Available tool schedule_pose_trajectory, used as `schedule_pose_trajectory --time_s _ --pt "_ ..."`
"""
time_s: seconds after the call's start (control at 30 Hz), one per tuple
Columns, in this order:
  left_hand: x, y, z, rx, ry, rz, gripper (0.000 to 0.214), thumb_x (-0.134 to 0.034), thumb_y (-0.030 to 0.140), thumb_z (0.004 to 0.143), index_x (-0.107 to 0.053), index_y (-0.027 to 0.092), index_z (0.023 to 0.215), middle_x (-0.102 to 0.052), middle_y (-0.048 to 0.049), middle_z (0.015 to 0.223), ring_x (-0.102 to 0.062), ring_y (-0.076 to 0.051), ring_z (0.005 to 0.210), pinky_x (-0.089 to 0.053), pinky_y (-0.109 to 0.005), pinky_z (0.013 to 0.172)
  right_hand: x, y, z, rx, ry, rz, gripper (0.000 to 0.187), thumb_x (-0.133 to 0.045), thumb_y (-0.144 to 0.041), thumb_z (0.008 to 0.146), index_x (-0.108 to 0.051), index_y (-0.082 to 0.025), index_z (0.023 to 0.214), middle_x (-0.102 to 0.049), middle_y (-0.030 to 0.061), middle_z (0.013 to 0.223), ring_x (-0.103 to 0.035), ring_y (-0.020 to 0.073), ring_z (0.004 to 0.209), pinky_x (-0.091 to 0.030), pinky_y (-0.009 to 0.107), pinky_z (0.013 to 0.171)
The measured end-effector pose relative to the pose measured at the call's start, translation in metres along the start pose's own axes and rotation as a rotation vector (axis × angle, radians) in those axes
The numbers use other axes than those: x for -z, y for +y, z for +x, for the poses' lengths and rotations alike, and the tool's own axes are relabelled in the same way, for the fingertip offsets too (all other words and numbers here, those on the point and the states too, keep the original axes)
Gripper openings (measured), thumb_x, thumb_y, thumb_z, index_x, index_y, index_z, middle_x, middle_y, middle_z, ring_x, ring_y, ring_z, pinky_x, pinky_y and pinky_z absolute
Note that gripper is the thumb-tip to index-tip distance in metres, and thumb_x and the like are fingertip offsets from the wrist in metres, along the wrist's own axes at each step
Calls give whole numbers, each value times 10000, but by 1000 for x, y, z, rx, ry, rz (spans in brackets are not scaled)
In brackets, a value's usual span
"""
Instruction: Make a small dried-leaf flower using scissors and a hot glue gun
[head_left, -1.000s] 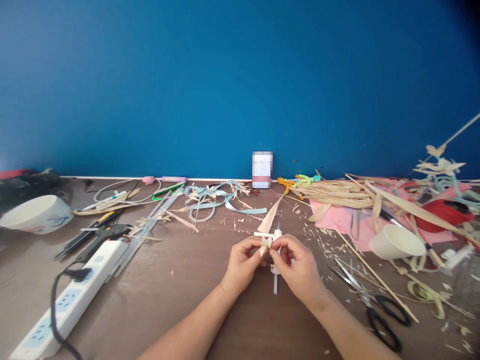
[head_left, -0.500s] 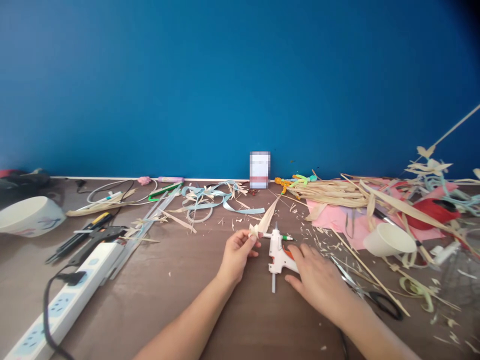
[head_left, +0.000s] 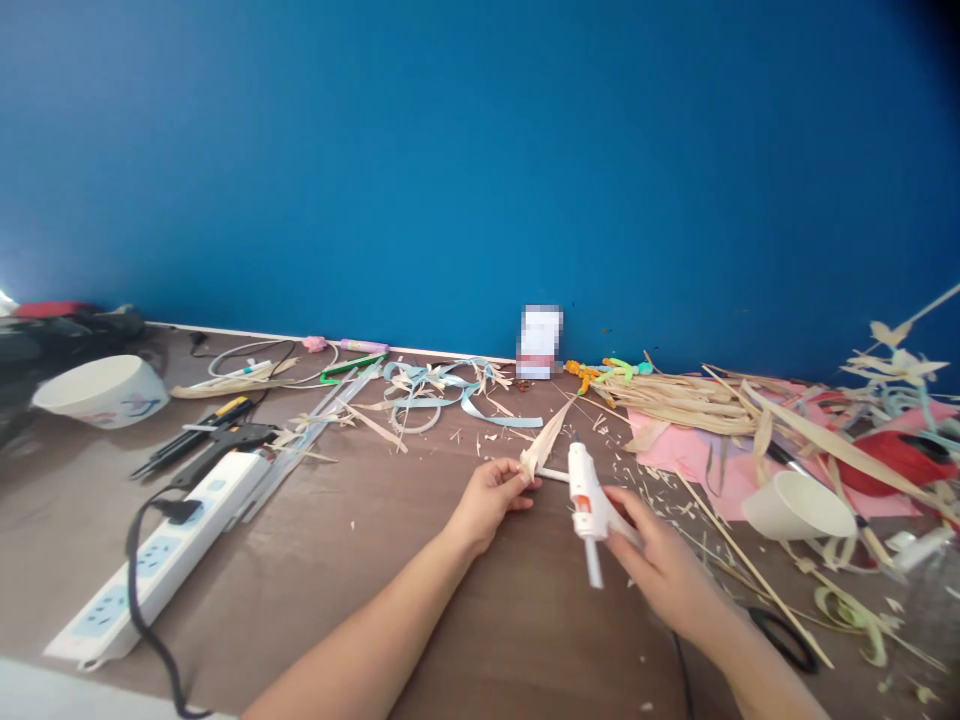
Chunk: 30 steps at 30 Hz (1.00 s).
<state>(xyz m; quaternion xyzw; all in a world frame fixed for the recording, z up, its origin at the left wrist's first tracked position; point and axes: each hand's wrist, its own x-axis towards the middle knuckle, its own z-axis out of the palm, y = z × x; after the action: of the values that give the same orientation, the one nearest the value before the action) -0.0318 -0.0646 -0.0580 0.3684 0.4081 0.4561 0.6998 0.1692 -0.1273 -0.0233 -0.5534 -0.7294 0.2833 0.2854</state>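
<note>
My left hand (head_left: 489,502) pinches a small pale husk flower (head_left: 529,464) between thumb and fingers. My right hand (head_left: 661,560) is closed around the handle of a white hot glue gun (head_left: 581,480), whose nozzle points away from me. A clear glue stick (head_left: 594,565) sticks out of the gun's rear. Between the flower and the gun lies a thin white pen-like stick (head_left: 553,474), its right end hidden behind the gun. Just beyond the flower is a pointed strip of dried husk (head_left: 553,428).
At left are a power strip (head_left: 154,560), a black glue gun (head_left: 232,440) and a white bowl (head_left: 103,395). Blue ribbon (head_left: 499,418) lies toward the wall. On the right stand a husk bundle (head_left: 675,400), a paper cup (head_left: 799,507), scissors (head_left: 784,640) and scattered scraps.
My right hand has closed on the glue gun's handle and shifted the gun right, turning its body. My left hand still pinches the flower. The view has moved and tilted slightly.
</note>
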Motion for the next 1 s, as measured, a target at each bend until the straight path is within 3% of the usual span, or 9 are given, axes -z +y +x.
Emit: schedule_pose_trajectory --time_s 0.13,0.23,0.47,0.8,1.0 --pt "-1 6 -4 -22 5 -37 230 -676 292 639 -541 122 713 -632 -115 996 -621 -146 758 -471 -168 494 3 -4 -3 54 52 525 317 -528 -380 779 -474 -231 1054 -571 44 781 -548 170 667 -478 306 627" --pt "-2 8 -5 -30 4 -33 239 -671 302 640 -536 120 714 -653 -110 908 -620 -131 679 -456 -161 460 -11 -3 -3 46 110 670 273 -588 -416 726 -534 -205 893 -493 -8 615 -475 132 530 -469 301 579" --pt "-2 10 -6 -53 3 -44 245 -680 312 629 -564 113 712 -658 -72 766 -596 -104 599 -453 -162 462 -26 4 -3 -48 -46 431 324 -410 -465 827 -535 -168 857 -458 -6 597 -488 155 584 -458 319 629" --pt "-4 13 -10 -40 -19 -101 227 -691 286 625 -586 100 701 -644 -61 732 -568 -86 568 -452 -155 446 -25 7 -4 -23 -8 310 220 -409 -400 845 -480 -197 798 -473 -6 636 -481 150 602 -428 283 599" --pt "-4 12 -10 -26 -30 -107 228 -694 282 620 -589 99 707 -632 -47 680 -564 -88 556 -450 -155 439 -23 -1 -1 27 8 272 175 -451 -363 828 -455 -204 755 -417 -32 619 -412 119 539 -377 234 502"
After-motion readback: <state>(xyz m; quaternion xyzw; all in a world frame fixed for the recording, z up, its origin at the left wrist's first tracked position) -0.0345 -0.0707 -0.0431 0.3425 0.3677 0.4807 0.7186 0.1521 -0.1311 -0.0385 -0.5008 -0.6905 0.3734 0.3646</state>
